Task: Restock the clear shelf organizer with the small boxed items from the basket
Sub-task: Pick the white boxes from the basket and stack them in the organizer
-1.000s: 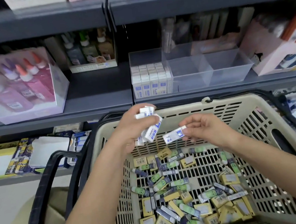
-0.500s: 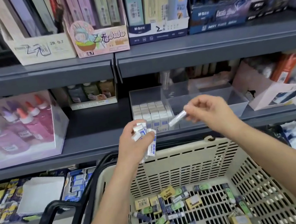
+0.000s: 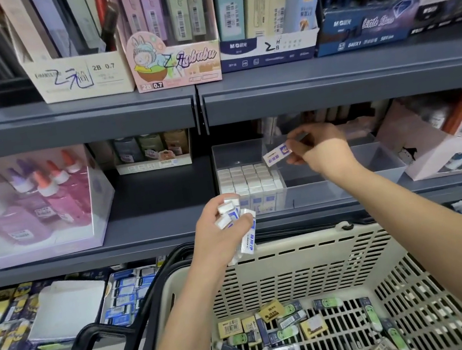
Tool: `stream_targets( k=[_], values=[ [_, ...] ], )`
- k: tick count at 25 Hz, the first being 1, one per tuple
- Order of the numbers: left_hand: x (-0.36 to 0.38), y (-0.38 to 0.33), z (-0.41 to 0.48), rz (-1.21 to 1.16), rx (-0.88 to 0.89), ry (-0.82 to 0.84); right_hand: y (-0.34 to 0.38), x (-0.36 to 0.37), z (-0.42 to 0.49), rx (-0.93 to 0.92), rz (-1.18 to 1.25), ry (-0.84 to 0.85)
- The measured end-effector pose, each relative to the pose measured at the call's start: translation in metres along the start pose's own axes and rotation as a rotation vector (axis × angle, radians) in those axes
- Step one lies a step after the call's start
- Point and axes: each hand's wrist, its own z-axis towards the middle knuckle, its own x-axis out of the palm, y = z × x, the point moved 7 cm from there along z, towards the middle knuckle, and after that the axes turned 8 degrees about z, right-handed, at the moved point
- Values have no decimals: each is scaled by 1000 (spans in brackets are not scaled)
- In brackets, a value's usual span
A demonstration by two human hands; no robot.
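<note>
Right grip [image 3: 315, 149] pinches one box [image 3: 276, 154] over the organizer [image 3: 372, 158]. Filled compartment just left of grip, the rest bare. Left grip [image 3: 221, 234] clasps several boxes [image 3: 248, 232]. Basket [image 3: 298, 264] below still well stocked. Judged under half done.

one white box [image 3: 277, 154] carried up by right hand [image 3: 319, 150] from basket [image 3: 296, 250] to clear organizer [image 3: 332, 189], possibly over second compartment
</note>
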Motion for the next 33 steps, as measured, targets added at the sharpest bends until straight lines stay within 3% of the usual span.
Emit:
stream_targets(
  k=[6, 9, 15, 18, 20, 22, 24, 29, 33],
  values=[
    [0, -1, 0, -1, 1, 2, 24, 11, -9, -215, -608, 60],
    [0, 0, 0, -15, 0, 1, 28, 25, 2, -137, -830, 168],
    [-2, 2, 3, -102, -18, 1, 6, 52, -3, -42, -982, 438],
    [-4, 1, 4, -152, -33, -14, 11, 48, -12, -148, -913, 392],
    [-5, 1, 5, -200, -52, -18, 26, 50, -30, -245, -655, 338],
    [-6, 0, 6, -250, -59, -18, 37, 68, -57, -234, -337, 495],
    [-7, -1, 6, -285, -58, -22, 38, 86, -79, -163, -213, 623],
    [-6, -1, 6, -365, -78, -9, 37, 88, -77, -15, -43, 592],
    [-9, -3, 8, -373, -70, -27, 30, 96, -80, 7, -143, 639]
  ],
)
